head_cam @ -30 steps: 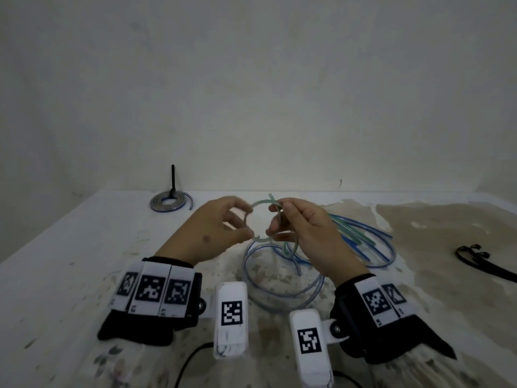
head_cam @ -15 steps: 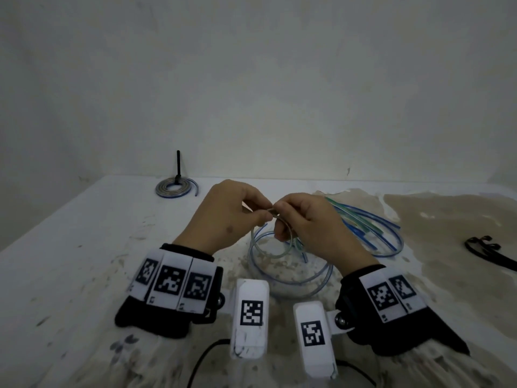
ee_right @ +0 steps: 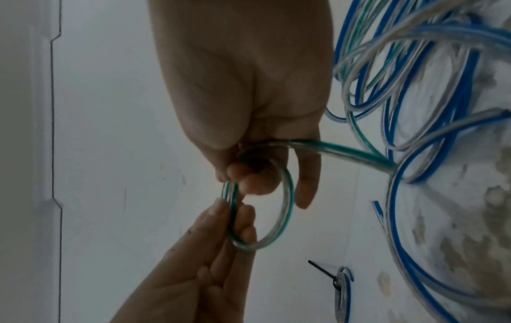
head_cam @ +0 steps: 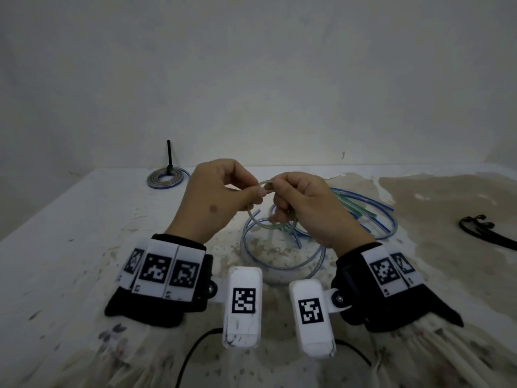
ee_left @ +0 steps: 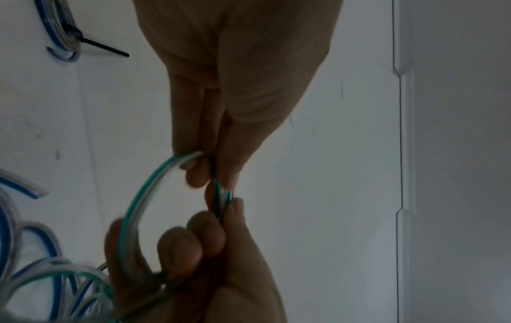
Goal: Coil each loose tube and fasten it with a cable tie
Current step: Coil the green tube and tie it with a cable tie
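A clear tube with a green stripe [head_cam: 251, 217] [ee_left: 138, 205] [ee_right: 284, 209] is wound into a small loop above the table. My left hand [head_cam: 223, 197] [ee_left: 218, 166] pinches the loop's top between thumb and fingertips. My right hand [head_cam: 296, 200] [ee_right: 249, 174] pinches the same spot from the other side, with the loop running round its curled fingers. The tube's free end trails down into a heap of loose blue-striped tubes [head_cam: 282, 247] [ee_right: 431, 113] on the table.
A finished coil [head_cam: 165, 177] [ee_left: 62, 37] with a black cable tie standing up lies at the back left. Spare black cable ties [head_cam: 481, 231] lie at the right. A white wall rises behind the stained white table [head_cam: 70, 247].
Both hands have come closer together and risen a little; the green-striped loop, held wide open a second ago, is now pinched at its top by both hands.
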